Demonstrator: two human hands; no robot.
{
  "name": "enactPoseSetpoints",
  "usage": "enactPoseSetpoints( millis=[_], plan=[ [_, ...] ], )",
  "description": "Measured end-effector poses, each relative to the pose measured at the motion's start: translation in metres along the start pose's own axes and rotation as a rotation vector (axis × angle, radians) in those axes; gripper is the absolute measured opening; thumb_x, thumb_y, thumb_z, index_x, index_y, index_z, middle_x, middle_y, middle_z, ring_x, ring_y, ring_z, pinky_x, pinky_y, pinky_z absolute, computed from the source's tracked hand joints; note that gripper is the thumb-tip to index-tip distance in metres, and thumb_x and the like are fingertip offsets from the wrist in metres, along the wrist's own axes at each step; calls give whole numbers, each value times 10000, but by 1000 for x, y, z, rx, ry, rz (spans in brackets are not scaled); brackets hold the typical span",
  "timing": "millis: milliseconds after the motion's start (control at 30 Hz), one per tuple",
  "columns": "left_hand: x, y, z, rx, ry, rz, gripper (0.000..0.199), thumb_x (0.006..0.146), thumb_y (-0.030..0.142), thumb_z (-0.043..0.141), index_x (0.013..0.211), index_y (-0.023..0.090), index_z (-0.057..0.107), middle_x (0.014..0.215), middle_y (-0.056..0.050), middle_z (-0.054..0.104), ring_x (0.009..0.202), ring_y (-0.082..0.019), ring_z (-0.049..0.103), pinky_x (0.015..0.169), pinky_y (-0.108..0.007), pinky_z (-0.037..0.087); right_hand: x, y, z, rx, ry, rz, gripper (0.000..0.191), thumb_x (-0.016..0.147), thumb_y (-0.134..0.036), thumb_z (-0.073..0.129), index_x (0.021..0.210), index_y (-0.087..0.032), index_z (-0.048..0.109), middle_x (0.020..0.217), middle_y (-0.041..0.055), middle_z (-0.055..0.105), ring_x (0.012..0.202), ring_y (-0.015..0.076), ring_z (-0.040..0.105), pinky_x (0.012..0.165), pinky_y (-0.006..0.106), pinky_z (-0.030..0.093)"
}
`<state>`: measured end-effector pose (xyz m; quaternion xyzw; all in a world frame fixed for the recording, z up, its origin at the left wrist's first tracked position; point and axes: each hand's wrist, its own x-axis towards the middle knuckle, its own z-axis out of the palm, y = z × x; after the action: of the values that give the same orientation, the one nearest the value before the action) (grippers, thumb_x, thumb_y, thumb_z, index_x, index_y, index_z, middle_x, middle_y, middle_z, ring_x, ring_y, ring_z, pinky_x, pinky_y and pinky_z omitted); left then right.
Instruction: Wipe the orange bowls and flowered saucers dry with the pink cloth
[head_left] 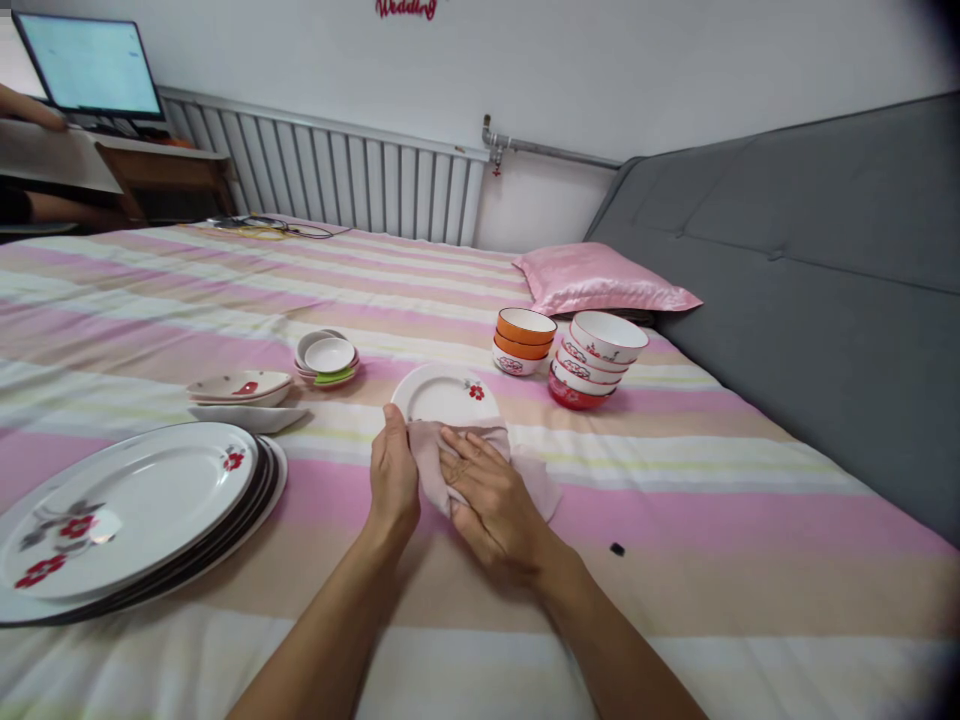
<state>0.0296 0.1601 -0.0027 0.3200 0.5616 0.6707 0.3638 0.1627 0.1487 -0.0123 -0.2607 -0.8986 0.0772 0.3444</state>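
A white plate (435, 392) with red flowers is tilted up over the bed in front of me. My left hand (395, 470) grips its left edge, the thumb up along the rim. A pale pink cloth (431, 460) covers the plate's near part and hangs off to the right. My right hand (491, 495) presses the cloth against the plate, its fingers laid out over the fabric. The plate's lower edge is hidden behind the cloth and hand.
Large oval plates (150, 500) are stacked at left, near boat-shaped dishes (240, 388) and small dishes (328, 356). Orange bowls (525, 335) and red-white bowls (600, 350) stand stacked at right. A pink pillow (600, 277) lies by the grey headboard (810, 230). Another person's arm (34, 107) shows far left.
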Motion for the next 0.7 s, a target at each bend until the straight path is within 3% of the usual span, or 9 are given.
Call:
enactPoseSetpoints(
  millis=[100, 233, 433, 600, 700],
  plan=[
    [4, -1, 0, -52, 51, -64, 610, 795, 679, 461, 784, 105, 666, 707, -63, 674, 661, -162, 612, 605, -242, 476, 0, 0, -1, -21, -4, -8, 451, 858, -183, 384, 1264, -115, 570, 1362, 95, 546, 1369, 230, 376, 1136, 468, 298],
    [9, -1, 4, -307, 86, -136, 500, 874, 560, 451, 925, 117, 676, 780, -68, 700, 719, -156, 660, 708, -255, 519, 0, 4, -2, -74, 4, 11, 434, 859, -197, 399, 1246, -144, 589, 1351, 65, 564, 1349, 246, 397, 1143, 479, 275],
    [12, 6, 8, -495, 154, -157, 392, 948, 409, 403, 949, 116, 664, 876, -85, 719, 719, -133, 681, 760, -271, 546, -5, 15, 2, -122, 51, 55, 443, 857, -187, 415, 1265, -131, 580, 1429, 69, 481, 1409, 262, 274, 1160, 487, 260],
    [12, 5, 8, -461, 152, -163, 388, 946, 413, 409, 978, 120, 661, 909, -86, 726, 752, -141, 689, 760, -272, 549, -9, 22, 3, -21, 114, 180, 538, 882, -164, 381, 1419, -134, 401, 1519, 59, 335, 1452, 226, 163, 1182, 466, 244],
    [12, 1, 8, -405, 130, -160, 409, 938, 440, 413, 1003, 123, 664, 870, -83, 728, 726, -146, 684, 727, -262, 547, -9, 21, 4, 87, 172, 256, 572, 912, -171, 343, 1478, -201, 264, 1553, 18, 249, 1448, 212, 183, 1184, 460, 247]
  ],
)
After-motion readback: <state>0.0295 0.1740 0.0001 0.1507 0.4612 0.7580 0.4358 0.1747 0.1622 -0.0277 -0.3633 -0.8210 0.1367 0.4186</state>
